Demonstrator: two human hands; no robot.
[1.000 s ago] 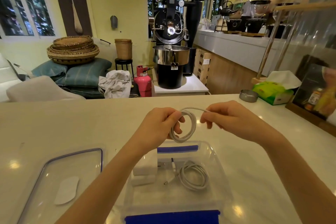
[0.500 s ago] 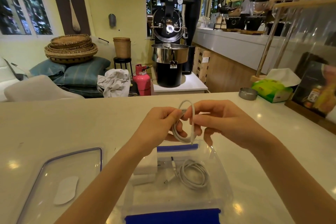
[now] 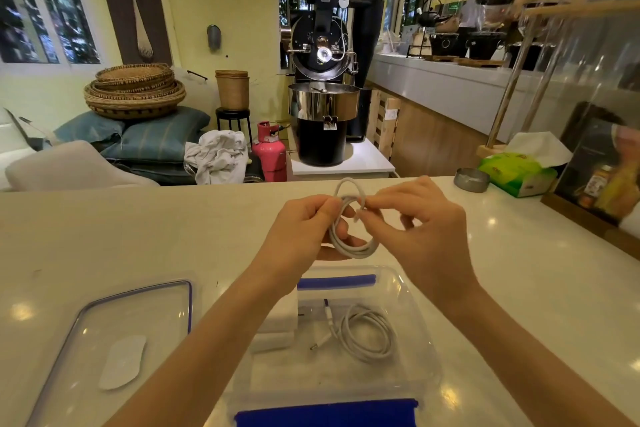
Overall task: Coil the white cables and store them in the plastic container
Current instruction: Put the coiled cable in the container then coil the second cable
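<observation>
Head view, white cable: a small coil (image 3: 351,218) held in the air at frame centre, above the far end of the plastic container (image 3: 420,333).
Left hand: the left hand (image 3: 304,232) pinches the coil's left side between thumb and fingers, with the lower loops lying across its fingertips.
Right hand: the right hand (image 3: 415,222) pinches the cable at the top of the coil, its other fingers loosely curled.
What changed: half a second ago the right hand was laying a last upright loop against the bundle; a second ago a free tail ran out to that hand. Now no loose tail shows (the end may be hidden under the fingers).
Meaning for the task: winding looks about finished; probably securing the end, then lowering the coil.
Container: open, lower centre, blue clips at near and far ends; one coiled cable (image 3: 367,333) already lies inside beside a white charger block (image 3: 280,319).
Lid: the lid (image 3: 114,347) rests on the counter (image 3: 104,236), lower left, just beside the container.
Further out: tissue box (image 3: 516,172) and small metal dish (image 3: 471,179) at right, well apart.
</observation>
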